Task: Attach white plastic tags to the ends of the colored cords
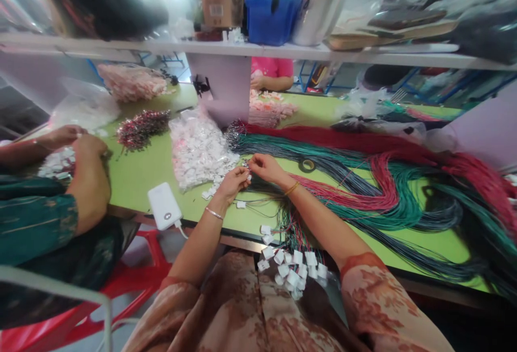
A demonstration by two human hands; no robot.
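My left hand (235,184) is closed in a pinch, with a small white plastic connector partly showing at its fingertips. Right beside it, my right hand (266,168) pinches what looks like a thin wire end; the fingers hide most of it. A bag of white connectors (202,150) lies to the left of my hands, some spilling out near my left wrist. Below my hands lies a loose white connector (241,205) on thin wires. A bunch of wired white connectors (293,268) hangs over the table edge by my lap.
Long bundles of red wires (323,139), green wires (416,209) and dark wires cover the right side. Black tape (307,165) lies among them. A white power bank (165,206) sits at the front edge. A co-worker's arms (86,174) are at left. A shelf (161,47) crosses above.
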